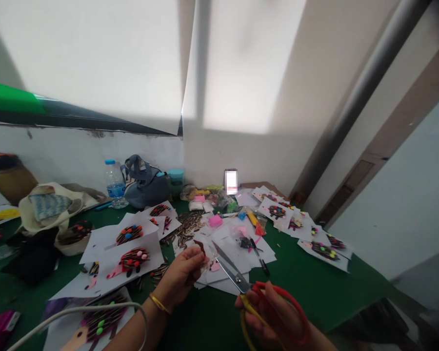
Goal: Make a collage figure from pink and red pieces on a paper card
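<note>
My left hand [188, 267], with a yellow band at the wrist, pinches a small brown piece [200, 245] above the white papers. My right hand [274, 312] grips the red and yellow handles of a pair of scissors [237, 279]. The blades are parted a little and point up and left towards my left hand. Behind my left hand lies a heap of striped seeds [188, 226]. A pink block [215, 221] and a black pen [259, 257] rest on the papers [219, 243] beyond the scissors.
Paper sheets with seed and pompom pictures lie at the left [133, 261] and right [325, 251] of the green table [296, 273]. Farther back stand a water bottle [114, 185], a blue bag [146, 187] and a lit phone [231, 182]. A white cable [91, 308] crosses the left front.
</note>
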A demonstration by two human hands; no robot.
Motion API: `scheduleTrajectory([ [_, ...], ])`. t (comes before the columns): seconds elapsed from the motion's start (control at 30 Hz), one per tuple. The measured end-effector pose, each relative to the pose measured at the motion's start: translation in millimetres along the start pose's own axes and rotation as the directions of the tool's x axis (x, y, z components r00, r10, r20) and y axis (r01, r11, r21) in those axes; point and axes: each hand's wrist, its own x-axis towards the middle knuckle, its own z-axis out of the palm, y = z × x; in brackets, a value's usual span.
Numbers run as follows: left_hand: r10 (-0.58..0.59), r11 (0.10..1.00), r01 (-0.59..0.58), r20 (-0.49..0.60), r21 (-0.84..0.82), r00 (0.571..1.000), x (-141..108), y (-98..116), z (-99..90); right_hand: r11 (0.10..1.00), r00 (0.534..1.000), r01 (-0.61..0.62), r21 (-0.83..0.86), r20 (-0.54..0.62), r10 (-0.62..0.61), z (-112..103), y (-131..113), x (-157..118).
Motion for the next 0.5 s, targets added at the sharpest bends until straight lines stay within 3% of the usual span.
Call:
scheduleTrajectory([
  [0.13,0.004,1.0,-0.003,-0.019,0.023,1.0,1,1,-2.2,0.999,1.0,0.008,-0.032,0.021,-0.007,-7,0,2],
  [0.37,0.008,0.999,-0.009,-0.051,-0.033,0.999,1,2,-3.0,1.0,0.978,0.024,-0.016,-0.208,-0.027,5,-7,-20],
  [0.5,0.003,0.999,-0.008,-0.096,-0.051,0.995,1,2,-2.0,0.996,0.974,0.025,0.089,-0.226,-0.005,7,0,-29],
])
